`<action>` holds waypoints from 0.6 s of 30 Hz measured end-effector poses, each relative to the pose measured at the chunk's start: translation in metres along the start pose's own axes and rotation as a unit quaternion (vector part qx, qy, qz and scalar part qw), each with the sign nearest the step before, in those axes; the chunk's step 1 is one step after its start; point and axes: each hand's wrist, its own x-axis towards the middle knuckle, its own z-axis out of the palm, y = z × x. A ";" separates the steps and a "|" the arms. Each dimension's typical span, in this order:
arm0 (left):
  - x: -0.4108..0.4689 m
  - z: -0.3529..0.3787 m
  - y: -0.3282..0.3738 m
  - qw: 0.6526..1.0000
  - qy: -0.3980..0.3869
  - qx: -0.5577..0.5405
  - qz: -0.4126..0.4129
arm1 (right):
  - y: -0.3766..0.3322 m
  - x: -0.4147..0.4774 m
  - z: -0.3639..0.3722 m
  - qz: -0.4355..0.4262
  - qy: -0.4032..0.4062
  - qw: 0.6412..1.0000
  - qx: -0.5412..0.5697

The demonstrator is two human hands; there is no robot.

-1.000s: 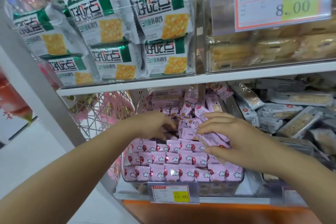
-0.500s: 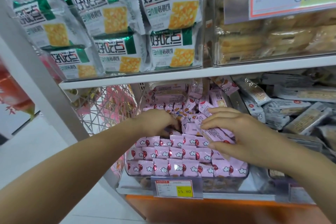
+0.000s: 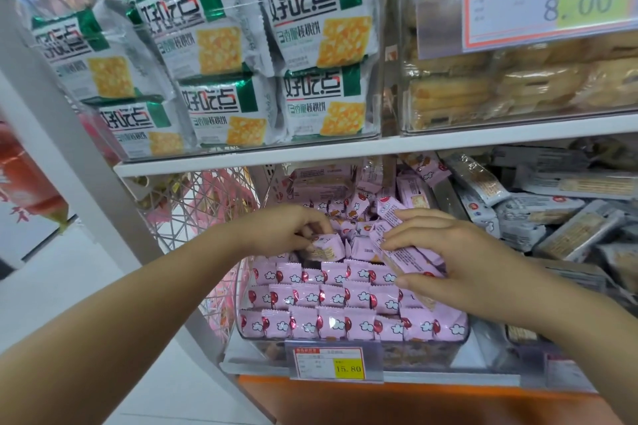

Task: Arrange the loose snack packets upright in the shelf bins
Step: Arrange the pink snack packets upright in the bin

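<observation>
A clear shelf bin (image 3: 348, 347) on the lower shelf holds pink snack packets. Three tidy upright rows (image 3: 331, 300) fill its front; a loose jumble of pink packets (image 3: 359, 207) lies behind them. My left hand (image 3: 293, 228) pinches one small pink packet (image 3: 326, 247) just above the back row. My right hand (image 3: 445, 252) grips a handful of long pink packets (image 3: 404, 252) at the bin's right side, thumb underneath and fingers over the top.
Grey-wrapped wafer packets (image 3: 538, 214) lie loose in the bin to the right. Green-and-white cracker bags (image 3: 303, 17) fill the upper shelf (image 3: 345, 153) close overhead. A wire basket (image 3: 193, 214) stands to the left. A yellow price tag (image 3: 331, 364) hangs on the bin front.
My left hand has lifted a small pink packet out of the jumble, now visible in its fingertips. The right hand stays on its handful. The camera has moved closer.
</observation>
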 end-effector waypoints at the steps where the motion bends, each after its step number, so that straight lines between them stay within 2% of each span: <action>1: -0.003 -0.002 -0.001 1.000 0.003 -0.028 -0.002 | 0.000 0.000 0.000 0.001 -0.001 1.000 0.000; 4: -0.014 -0.010 0.000 0.996 0.029 -0.085 -0.002 | 0.001 0.000 0.001 0.003 -0.004 1.000 -0.002; 7: -0.028 -0.015 0.008 0.992 0.085 -0.089 0.023 | 0.000 0.000 0.000 0.006 -0.004 1.000 -0.009; 10: -0.038 -0.012 0.013 0.980 0.132 -0.148 0.019 | -0.002 0.000 -0.001 0.008 -0.005 1.000 -0.014; 15: -0.051 0.003 0.018 0.927 0.157 -0.339 0.013 | -0.004 0.000 -0.001 0.005 -0.002 1.000 -0.021; 18: -0.059 0.014 0.019 0.907 0.158 -0.390 0.016 | -0.009 0.000 -0.002 0.003 0.015 0.999 -0.030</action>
